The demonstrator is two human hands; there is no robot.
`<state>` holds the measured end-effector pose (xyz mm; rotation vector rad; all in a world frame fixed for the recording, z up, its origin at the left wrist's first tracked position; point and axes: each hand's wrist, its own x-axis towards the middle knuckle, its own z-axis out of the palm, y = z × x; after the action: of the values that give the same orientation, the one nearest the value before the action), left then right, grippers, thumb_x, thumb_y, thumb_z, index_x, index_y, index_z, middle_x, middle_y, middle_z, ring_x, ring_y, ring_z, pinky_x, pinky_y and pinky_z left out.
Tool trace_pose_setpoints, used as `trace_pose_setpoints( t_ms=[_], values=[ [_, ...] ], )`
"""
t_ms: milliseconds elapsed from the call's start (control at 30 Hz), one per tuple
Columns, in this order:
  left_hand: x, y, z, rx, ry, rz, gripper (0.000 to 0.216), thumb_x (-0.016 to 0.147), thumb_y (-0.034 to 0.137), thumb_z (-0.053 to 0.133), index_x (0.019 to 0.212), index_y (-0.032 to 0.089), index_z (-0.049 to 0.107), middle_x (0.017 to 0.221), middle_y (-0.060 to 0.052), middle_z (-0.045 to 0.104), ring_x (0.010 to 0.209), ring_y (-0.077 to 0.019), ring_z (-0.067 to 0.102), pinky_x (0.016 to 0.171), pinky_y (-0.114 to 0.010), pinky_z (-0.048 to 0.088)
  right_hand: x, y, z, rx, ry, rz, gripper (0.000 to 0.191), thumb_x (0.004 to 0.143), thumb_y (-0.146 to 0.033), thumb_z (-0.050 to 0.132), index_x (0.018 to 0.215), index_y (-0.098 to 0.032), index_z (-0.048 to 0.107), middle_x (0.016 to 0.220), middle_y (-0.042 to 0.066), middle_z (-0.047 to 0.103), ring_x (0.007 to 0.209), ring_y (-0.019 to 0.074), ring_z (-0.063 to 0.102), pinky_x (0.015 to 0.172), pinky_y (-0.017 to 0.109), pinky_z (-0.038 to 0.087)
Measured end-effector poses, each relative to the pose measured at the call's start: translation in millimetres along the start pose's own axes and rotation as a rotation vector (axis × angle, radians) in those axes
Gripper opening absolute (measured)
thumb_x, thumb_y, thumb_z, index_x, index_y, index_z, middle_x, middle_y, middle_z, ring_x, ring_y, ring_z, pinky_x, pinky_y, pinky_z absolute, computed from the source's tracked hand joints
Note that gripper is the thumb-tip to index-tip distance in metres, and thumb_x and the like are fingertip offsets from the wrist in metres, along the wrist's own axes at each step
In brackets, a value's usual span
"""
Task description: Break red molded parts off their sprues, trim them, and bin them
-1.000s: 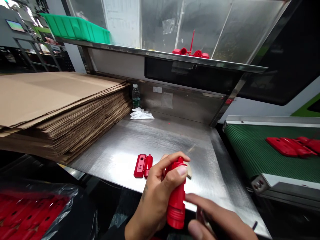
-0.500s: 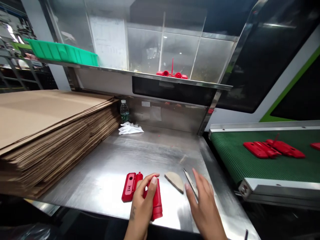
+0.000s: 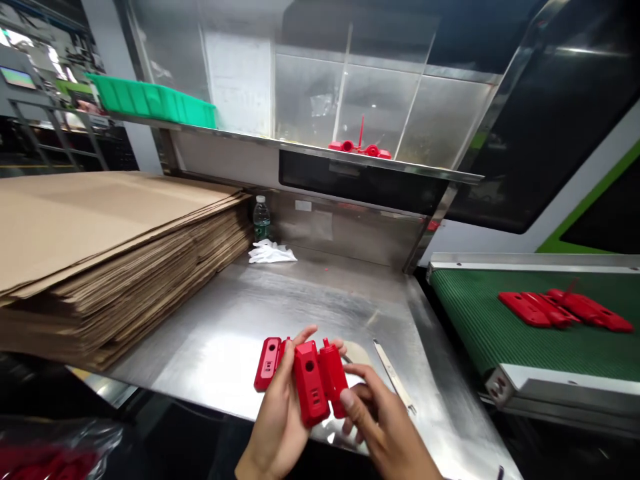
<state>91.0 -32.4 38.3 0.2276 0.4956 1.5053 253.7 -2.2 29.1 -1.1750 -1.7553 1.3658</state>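
Observation:
My left hand (image 3: pixel 283 417) holds a red plastic moulded part (image 3: pixel 313 387), tilted up off the table. It has a flat half with a round hole and small slots, joined to a rounded half. My right hand (image 3: pixel 373 413) pinches the rounded half's right edge between thumb and fingers. Behind my left hand, another red moulded part (image 3: pixel 267 365) lies on the metal table, partly covered. A beige half-round pad (image 3: pixel 358 355) is mostly hidden behind my right hand. To the right of that hand lies a slim knife-like tool (image 3: pixel 393 373).
Stacked cardboard sheets (image 3: pixel 165 260) fill the table's left side. White gloves (image 3: pixel 271 253) and a water bottle (image 3: pixel 261 220) sit at the back. A shelf above carries a green bin (image 3: pixel 155 105) and red parts (image 3: pixel 360 148). On the right, a green conveyor (image 3: pixel 480 333) bears more red parts (image 3: pixel 565 309).
My right hand has left the slim tool, which now lies on the table, and moved left onto the red part. My left hand has raised and turned that part. The view has shifted slightly.

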Motion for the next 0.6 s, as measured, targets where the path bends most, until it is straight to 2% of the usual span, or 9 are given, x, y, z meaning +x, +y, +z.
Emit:
trace_pose_setpoints(
  t_ms=[67,133,200,267,333,400,500,600],
  values=[
    [-1.1,0.5,-2.4,-0.036,0.000,0.058,0.053,0.099,0.046,0.048,0.148,0.029,0.036,0.121,-0.015,0.070,0.121,-0.0334,0.062,0.100,-0.047,0.049,12.0,7.9,-13.7,-0.255,0.155,0.040,0.058,0.092,-0.065,0.043,0.135,-0.025,0.042,0.098,0.005,0.064,0.084,0.0217,0.061,0.076,0.039,0.047],
    [-4.3,0.3,-2.5,-0.053,-0.023,0.077,0.052,0.100,0.050,0.044,0.148,0.032,0.035,0.122,-0.014,0.068,0.122,-0.0380,0.061,0.099,-0.056,0.048,25.7,18.8,-23.5,-0.519,0.297,0.077,0.048,0.096,-0.051,0.043,0.134,-0.021,0.045,0.115,0.012,0.058,0.101,0.0285,0.055,0.087,0.048,0.042],
    [-7.6,0.1,-2.3,-0.049,-0.035,0.077,0.052,0.098,0.056,0.040,0.146,0.033,0.040,0.123,-0.011,0.065,0.117,-0.0409,0.063,0.095,-0.060,0.049,36.4,30.4,-25.7,-0.730,0.330,0.100,0.028,0.095,-0.031,0.047,0.115,-0.016,0.059,0.111,0.013,0.057,0.103,0.0295,0.053,0.088,0.051,0.041],
    [-9.6,0.2,-4.2,-0.011,-0.051,0.086,0.056,0.097,0.061,0.039,0.141,0.028,0.050,0.125,-0.010,0.062,0.104,-0.0373,0.068,0.089,-0.052,0.053,40.8,40.3,-21.7,-0.849,0.307,0.088,0.014,0.093,-0.019,0.048,0.094,-0.015,0.062,0.102,0.009,0.059,0.098,0.0247,0.055,0.086,0.046,0.043],
    [-9.5,0.9,-9.1,0.056,-0.116,0.111,0.061,0.097,0.062,0.035,0.136,0.020,0.055,0.124,-0.013,0.062,0.088,-0.0312,0.070,0.078,-0.044,0.054,38.2,47.0,-15.7,-0.882,0.306,0.057,0.014,0.094,-0.021,0.046,0.091,-0.018,0.059,0.098,0.006,0.061,0.091,0.0217,0.058,0.078,0.039,0.044],
    [-8.0,2.4,-16.4,0.117,-0.214,0.151,0.065,0.099,0.061,0.028,0.136,0.015,0.055,0.116,-0.017,0.066,0.078,-0.0293,0.070,0.071,-0.042,0.052,29.4,50.6,-10.7,-0.848,0.311,0.024,0.013,0.095,-0.030,0.044,0.091,-0.022,0.053,0.089,0.003,0.063,0.079,0.0211,0.061,0.065,0.035,0.042],
    [-4.9,5.8,-28.3,0.193,-0.322,0.210,0.069,0.100,0.057,0.018,0.138,0.012,0.053,0.103,-0.020,0.070,0.080,-0.0337,0.069,0.070,-0.045,0.052,6.5,49.7,-1.5,-0.704,0.338,-0.022,0.016,0.096,-0.042,0.043,0.092,-0.027,0.043,0.068,-0.004,0.060,0.055,0.0177,0.059,0.052,0.030,0.041],
    [-4.3,9.0,-36.1,0.261,-0.354,0.213,0.070,0.099,0.059,0.023,0.137,0.011,0.056,0.102,-0.020,0.069,0.087,-0.0365,0.068,0.071,-0.047,0.053,-22.8,37.8,19.4,-0.513,0.476,-0.072,0.021,0.099,-0.046,0.041,0.103,-0.026,0.038,0.064,-0.004,0.064,0.050,0.0151,0.061,0.049,0.025,0.048]
  ],
)
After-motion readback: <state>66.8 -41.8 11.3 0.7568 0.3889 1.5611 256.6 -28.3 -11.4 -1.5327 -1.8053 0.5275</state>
